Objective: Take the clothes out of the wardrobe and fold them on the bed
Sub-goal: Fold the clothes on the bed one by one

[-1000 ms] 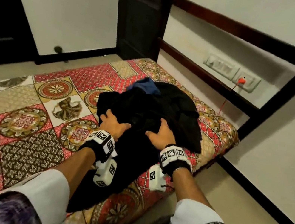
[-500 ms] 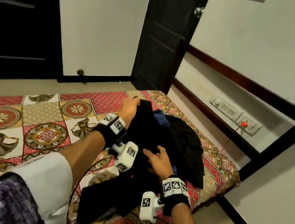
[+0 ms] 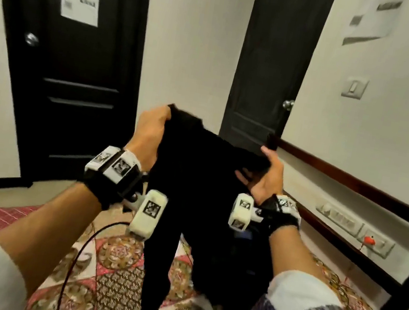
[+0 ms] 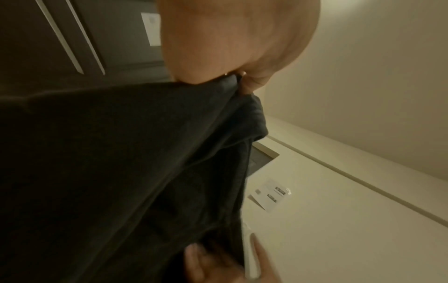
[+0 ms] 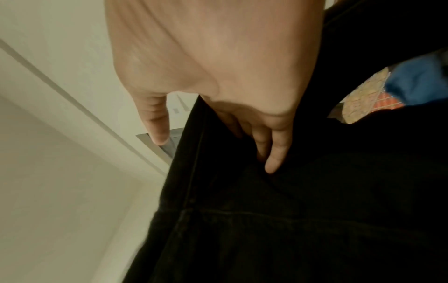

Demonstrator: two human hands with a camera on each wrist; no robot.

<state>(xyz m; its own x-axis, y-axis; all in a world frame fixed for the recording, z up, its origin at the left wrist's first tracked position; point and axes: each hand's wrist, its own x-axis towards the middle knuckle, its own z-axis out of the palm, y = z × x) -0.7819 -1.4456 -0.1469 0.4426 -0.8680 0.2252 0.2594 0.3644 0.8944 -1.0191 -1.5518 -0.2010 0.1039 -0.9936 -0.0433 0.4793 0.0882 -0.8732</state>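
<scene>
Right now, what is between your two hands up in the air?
The black garment stretches between them: the left hand grips one end, the right hand holds the other. The head view shows it.

- A bed (image 3: 117, 287) is seen at the near bottom of the head view, covered by a patchwork spread of red, cream and dark patterned squares.
- A heap of black clothes (image 3: 234, 275) is seen lying on the bed toward the right.
- A blue garment (image 5: 417, 84) is seen beside the spread in the right wrist view.
</scene>
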